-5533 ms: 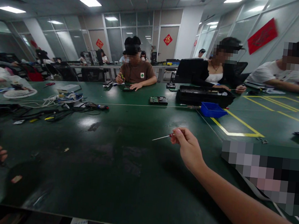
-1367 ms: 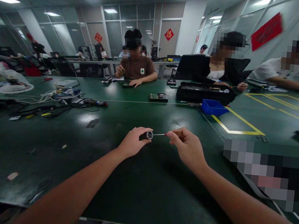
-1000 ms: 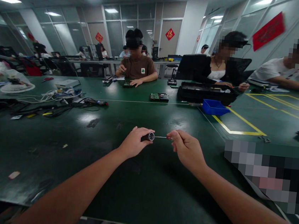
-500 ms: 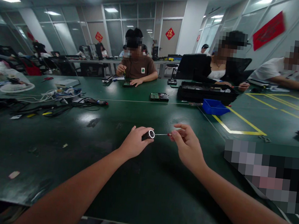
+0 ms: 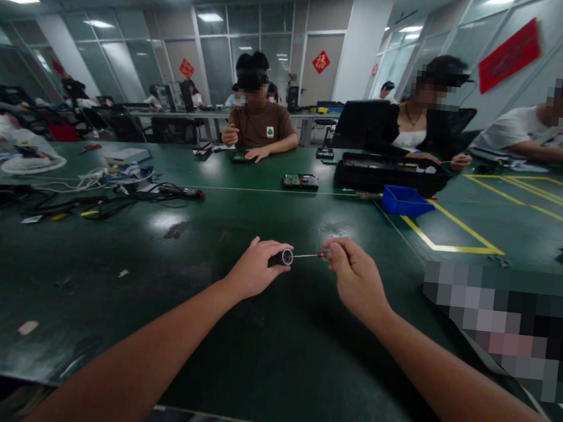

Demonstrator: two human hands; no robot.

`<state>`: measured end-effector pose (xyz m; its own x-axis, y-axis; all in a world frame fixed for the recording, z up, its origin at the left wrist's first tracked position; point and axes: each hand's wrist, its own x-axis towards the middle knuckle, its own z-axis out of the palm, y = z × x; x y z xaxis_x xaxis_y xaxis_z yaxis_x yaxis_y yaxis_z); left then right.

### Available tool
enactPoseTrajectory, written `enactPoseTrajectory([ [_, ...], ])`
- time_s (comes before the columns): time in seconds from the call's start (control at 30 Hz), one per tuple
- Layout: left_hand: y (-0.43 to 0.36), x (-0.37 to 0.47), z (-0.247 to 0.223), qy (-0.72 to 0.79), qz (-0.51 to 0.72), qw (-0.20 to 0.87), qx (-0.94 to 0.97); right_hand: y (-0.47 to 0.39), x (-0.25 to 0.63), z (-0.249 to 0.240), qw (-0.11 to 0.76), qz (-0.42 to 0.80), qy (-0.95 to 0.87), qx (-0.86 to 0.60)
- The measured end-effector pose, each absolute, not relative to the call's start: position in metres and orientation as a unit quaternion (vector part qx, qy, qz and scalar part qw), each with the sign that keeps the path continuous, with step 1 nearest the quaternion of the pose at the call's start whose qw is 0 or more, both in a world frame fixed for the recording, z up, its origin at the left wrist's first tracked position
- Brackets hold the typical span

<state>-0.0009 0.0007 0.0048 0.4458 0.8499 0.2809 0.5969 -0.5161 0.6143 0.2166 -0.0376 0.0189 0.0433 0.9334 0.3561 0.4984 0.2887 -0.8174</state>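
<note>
At ten o'clock on the dark green work surface, a tangle of black and white cables is lying well apart from the hands, with a white round fan guard beyond it at the far left.

Near the middle of the view, the left hand is holding a small black cylinder with a silver rim, its grip pressed around the barrel so that the open end is facing three o'clock. Whether the hand is resting on the surface or hanging just above it cannot be told.

Directly at three o'clock from that open end, a thin silver-shafted screwdriver with a red handle is lying nearly level, its long axis running nine to three and its tip sitting at the rim of the cylinder, touching or just entering it. The right hand is pinching the handle between thumb and fingertips. So the tool and the cylinder's bore are lining up on one axis, the two hands near each other, the left one nearer the cylinder.

At one o'clock, a blue plastic bin is sitting beside a long black case, where another person in dark clothes is working.
</note>
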Motion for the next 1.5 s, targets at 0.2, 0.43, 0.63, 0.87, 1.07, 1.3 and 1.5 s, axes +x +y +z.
enactPoseTrajectory([
  [0.2,0.003,-0.003,0.005,0.442,0.314,0.203,0.815,-0.038,0.217,0.014,0.468,0.27,-0.654,-0.529],
  [0.43,0.001,-0.001,0.007,0.452,0.297,0.208,0.815,-0.042,0.213,0.018,0.51,0.269,-0.624,-0.527],
  [0.63,0.001,-0.002,0.01,0.417,0.283,0.175,0.846,-0.025,0.217,0.014,0.594,0.462,-0.47,-0.461],
  [0.87,0.007,-0.006,0.007,0.444,0.236,0.174,0.847,-0.012,0.228,0.0,0.59,0.444,-0.473,-0.482],
  [1.07,0.005,-0.005,0.005,0.442,0.236,0.183,0.846,-0.023,0.221,0.005,0.577,0.391,-0.533,-0.479],
  [1.3,0.004,-0.004,0.004,0.434,0.225,0.181,0.853,-0.028,0.22,0.014,0.511,0.311,-0.62,-0.508],
  [1.5,0.006,-0.005,0.001,0.426,0.214,0.171,0.862,-0.032,0.219,0.017,0.472,0.262,-0.652,-0.533],
])
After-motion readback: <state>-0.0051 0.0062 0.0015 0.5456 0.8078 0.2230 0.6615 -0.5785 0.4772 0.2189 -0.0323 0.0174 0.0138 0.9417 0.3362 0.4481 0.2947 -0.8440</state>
